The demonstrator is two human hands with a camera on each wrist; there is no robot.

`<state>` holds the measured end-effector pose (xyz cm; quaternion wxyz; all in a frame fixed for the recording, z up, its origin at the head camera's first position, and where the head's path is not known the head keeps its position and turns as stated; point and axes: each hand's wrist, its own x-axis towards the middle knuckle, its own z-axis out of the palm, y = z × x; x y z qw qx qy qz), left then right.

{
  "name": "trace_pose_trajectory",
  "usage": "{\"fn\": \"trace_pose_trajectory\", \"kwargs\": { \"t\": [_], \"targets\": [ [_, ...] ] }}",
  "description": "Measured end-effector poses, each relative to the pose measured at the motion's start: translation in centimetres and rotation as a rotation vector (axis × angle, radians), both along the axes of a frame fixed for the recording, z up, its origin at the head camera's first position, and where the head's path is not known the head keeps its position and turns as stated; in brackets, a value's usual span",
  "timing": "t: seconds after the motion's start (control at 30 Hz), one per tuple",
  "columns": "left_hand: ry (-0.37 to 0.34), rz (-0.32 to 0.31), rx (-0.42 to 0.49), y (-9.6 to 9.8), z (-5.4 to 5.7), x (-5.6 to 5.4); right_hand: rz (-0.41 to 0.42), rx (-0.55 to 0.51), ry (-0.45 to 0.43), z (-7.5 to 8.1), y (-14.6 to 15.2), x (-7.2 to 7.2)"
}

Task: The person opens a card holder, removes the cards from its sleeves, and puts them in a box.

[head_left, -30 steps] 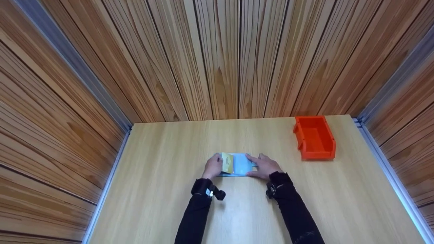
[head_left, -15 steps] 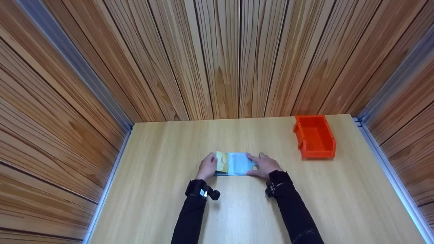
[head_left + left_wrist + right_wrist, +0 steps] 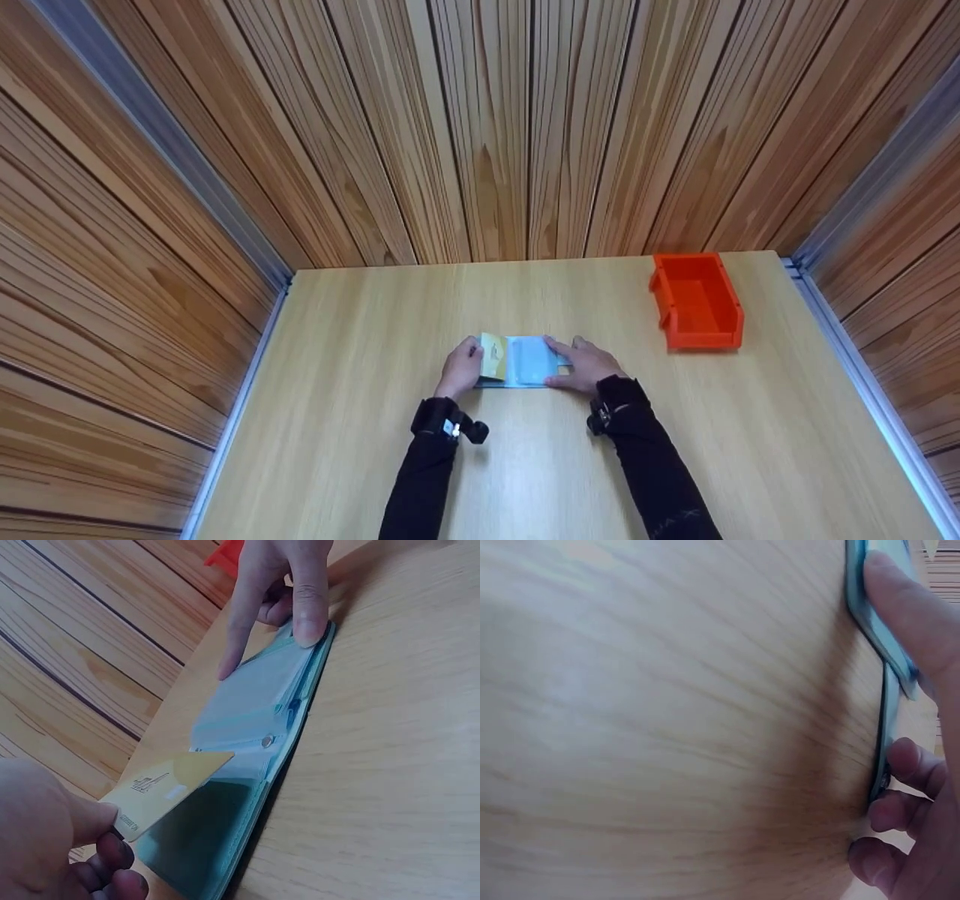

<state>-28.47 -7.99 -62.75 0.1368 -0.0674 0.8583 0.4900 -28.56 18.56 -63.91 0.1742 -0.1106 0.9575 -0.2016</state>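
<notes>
A teal card holder (image 3: 535,360) with clear plastic sleeves lies spread on the table in front of me. Its snap button (image 3: 267,741) shows in the left wrist view. My left hand (image 3: 459,367) pinches a yellow card (image 3: 169,791) by one end, between thumb and fingers. The card is tilted over the holder's left half, its far end close to the sleeves; whether it touches them I cannot tell. My right hand (image 3: 587,366) presses the sleeves with an outstretched thumb and forefinger. Its other fingers (image 3: 896,811) bend beside the holder's strap (image 3: 885,735).
An orange-red open bin (image 3: 697,304) stands at the back right of the wooden table (image 3: 360,322). Plank walls (image 3: 487,135) rise behind and at both sides, with metal rails (image 3: 240,390) along the side edges.
My left hand has moved left with the card, then hardly shifted during the last half second. My right hand has stayed in place on the card holder.
</notes>
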Motion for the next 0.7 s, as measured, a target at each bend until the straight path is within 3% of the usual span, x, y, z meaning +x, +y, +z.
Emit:
{"fn": "trace_pose_trajectory", "kwargs": {
  "t": [0.17,0.33,0.53,0.7],
  "targets": [
    [0.066,0.003,0.032,0.4,0.4,0.1,-0.055,-0.071,-0.016,0.3,0.2,0.1],
    [0.150,0.016,0.091,1.3,1.1,0.1,-0.102,-0.165,0.103,1.0,-0.4,0.1],
    [0.182,0.005,0.257,3.0,2.6,-0.1,-0.211,-0.432,0.230,3.0,-1.5,-0.3],
    [0.202,-0.010,0.381,4.5,4.0,-0.5,-0.226,-0.612,0.273,4.9,-1.8,-0.4]
  ]
}}
